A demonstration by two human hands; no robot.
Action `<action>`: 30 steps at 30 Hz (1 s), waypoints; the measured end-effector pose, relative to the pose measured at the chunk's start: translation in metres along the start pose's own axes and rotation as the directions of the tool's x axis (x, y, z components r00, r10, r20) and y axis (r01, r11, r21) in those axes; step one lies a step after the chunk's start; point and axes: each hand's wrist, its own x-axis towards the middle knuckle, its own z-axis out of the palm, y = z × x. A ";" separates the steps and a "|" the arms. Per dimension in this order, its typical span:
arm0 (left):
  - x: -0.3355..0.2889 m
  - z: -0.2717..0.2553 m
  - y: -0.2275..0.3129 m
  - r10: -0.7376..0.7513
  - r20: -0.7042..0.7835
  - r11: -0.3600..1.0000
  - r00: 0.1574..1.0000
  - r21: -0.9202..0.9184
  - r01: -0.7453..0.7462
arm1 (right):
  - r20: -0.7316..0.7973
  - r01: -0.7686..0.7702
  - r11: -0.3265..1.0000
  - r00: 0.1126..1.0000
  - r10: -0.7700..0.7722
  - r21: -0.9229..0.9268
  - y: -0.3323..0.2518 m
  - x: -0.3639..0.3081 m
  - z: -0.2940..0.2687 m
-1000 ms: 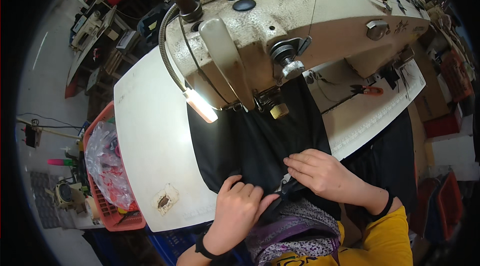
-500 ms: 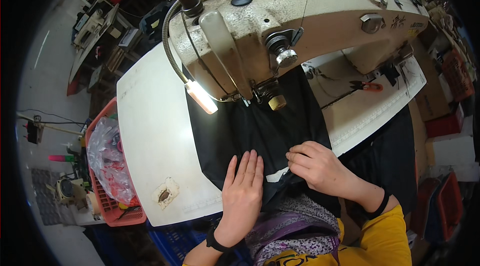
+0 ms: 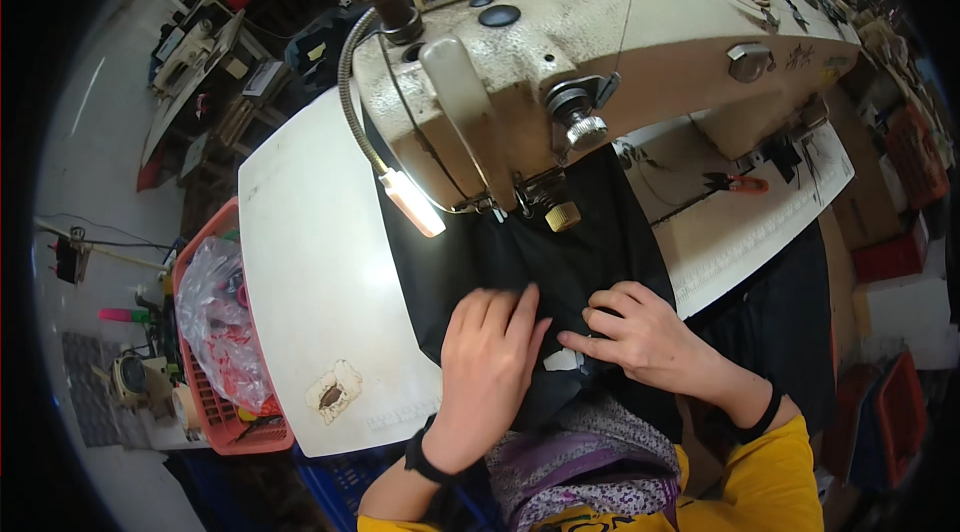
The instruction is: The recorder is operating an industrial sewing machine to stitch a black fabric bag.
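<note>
Black cloth (image 3: 450, 272) lies on the white sewing table and runs under the head of a sewing machine (image 3: 450, 122). My left hand (image 3: 490, 352) rests on its near part, fingers bent down into the fabric and the thumb toward the right; the fingertips are partly blurred. To the right, my right hand (image 3: 645, 337) pinches a fold of the same cloth, with its index finger stretched toward the left hand. A small white patch (image 3: 564, 360) shows between my hands at the cloth's near edge. The needle area is hidden behind the machine head.
A lit lamp (image 3: 413, 204) on a bendable metal neck hangs beside the machine head. Orange-handled thread snips (image 3: 738, 183) lie under the machine arm. At the table's left edge stands a pink basket (image 3: 262, 440) with a plastic bag; a red crate (image 3: 897, 412) is at far right.
My left hand has gone from lying flat to bent fingers, drawing nearer to the right hand. The right index finger now stretches leftward. The view has shifted slightly.
</note>
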 end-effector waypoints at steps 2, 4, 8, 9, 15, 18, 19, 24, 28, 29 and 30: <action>0.015 0.005 -0.007 0.072 -0.091 0.986 0.993 0.159 -0.057 | 0.029 0.008 1.000 1.000 -0.007 -0.010 0.002 -0.001 0.000; 0.009 0.011 -0.015 0.030 -0.071 0.987 0.997 0.158 -0.018 | 0.025 0.027 1.000 0.999 -0.026 -0.013 0.002 0.000 0.000; 0.004 0.013 -0.022 0.004 -0.041 0.989 0.999 0.145 0.002 | 0.028 0.037 0.999 0.999 -0.037 -0.023 0.002 0.001 -0.001; 0.005 0.013 -0.024 0.015 -0.040 0.992 0.999 0.123 -0.010 | 0.031 0.031 0.999 0.999 -0.031 -0.022 0.002 0.001 -0.001; 0.020 0.013 -0.037 0.022 -0.075 0.995 0.997 0.103 -0.014 | -0.053 -0.012 0.999 0.999 0.010 -0.040 0.015 0.014 0.001; 0.030 0.011 -0.049 0.020 -0.076 0.994 0.997 0.113 -0.011 | -0.039 -0.020 0.997 0.999 0.017 -0.074 0.023 0.024 0.003; 0.033 0.008 -0.052 0.024 -0.080 0.993 0.997 0.114 -0.014 | -0.035 -0.012 0.996 0.999 0.008 -0.090 0.025 0.028 0.005; 0.051 0.003 -0.070 0.031 -0.061 0.997 0.998 0.073 -0.027 | -0.066 -0.055 0.996 0.997 0.050 -0.073 0.038 0.041 0.014; 0.062 -0.005 -0.078 -0.084 -0.002 0.995 0.996 0.055 0.084 | -0.144 -0.064 0.992 0.988 0.049 -0.107 0.047 0.053 0.024; 0.066 -0.007 -0.080 -0.143 0.030 0.989 0.989 0.049 0.141 | -0.144 -0.066 0.992 0.988 0.050 -0.108 0.050 0.056 0.027; 0.068 -0.004 -0.088 -0.066 -0.043 0.998 0.997 0.010 0.066 | -0.165 -0.067 0.992 0.985 0.049 -0.109 0.053 0.060 0.030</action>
